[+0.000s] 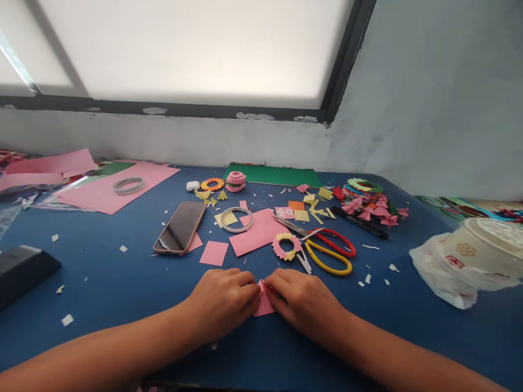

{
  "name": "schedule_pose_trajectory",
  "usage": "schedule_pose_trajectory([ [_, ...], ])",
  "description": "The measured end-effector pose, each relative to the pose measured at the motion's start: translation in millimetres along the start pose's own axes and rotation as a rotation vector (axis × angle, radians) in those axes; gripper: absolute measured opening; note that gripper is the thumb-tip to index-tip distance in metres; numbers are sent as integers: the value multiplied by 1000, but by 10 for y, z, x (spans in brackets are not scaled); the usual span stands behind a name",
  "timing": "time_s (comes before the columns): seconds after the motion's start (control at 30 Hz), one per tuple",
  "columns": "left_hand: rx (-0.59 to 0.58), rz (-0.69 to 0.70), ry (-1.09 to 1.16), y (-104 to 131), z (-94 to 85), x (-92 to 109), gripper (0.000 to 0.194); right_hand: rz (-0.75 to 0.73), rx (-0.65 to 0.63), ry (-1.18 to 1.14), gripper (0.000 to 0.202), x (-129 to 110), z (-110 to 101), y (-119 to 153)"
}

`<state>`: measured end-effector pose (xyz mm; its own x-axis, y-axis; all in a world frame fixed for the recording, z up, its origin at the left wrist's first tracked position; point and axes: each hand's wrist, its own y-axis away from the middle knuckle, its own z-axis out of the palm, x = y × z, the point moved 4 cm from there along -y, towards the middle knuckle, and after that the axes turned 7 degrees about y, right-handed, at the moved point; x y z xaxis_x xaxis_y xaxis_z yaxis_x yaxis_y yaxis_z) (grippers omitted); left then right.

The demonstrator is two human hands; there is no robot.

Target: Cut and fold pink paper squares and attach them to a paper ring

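Note:
A small piece of pink paper (263,305) lies between my hands near the table's front edge, its upper part folded to a narrow tip. My left hand (226,298) grips its left side with closed fingers. From the right, my right hand (302,299) pinches the same paper, fingertips close to the left ones. Just beyond are a pink paper square (214,253) and a pink and yellow folded paper ring (281,253). Scissors (327,247) with red and yellow handles lie to the right of the ring, blades pointing away to the left.
A phone (180,227) and a tape roll (237,219) lie beyond my left hand. Folded paper pieces (373,204) are heaped at the back right beside a black marker (362,222). A bagged paper cup (469,250) stands far right; a black object (24,272) sits left.

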<state>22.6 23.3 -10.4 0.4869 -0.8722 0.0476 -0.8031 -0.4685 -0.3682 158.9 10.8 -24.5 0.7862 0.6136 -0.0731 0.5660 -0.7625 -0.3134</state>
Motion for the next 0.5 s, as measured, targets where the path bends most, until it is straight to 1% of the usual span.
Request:
schedule_pose_trajectory([
  [0.27,-12,18,60,7,31,-33,23,-125,-7,-262,18,90,-21,60],
  [0.5,-42,78,116,-21,28,-46,23,-190,18,-303,21,137,9,41],
])
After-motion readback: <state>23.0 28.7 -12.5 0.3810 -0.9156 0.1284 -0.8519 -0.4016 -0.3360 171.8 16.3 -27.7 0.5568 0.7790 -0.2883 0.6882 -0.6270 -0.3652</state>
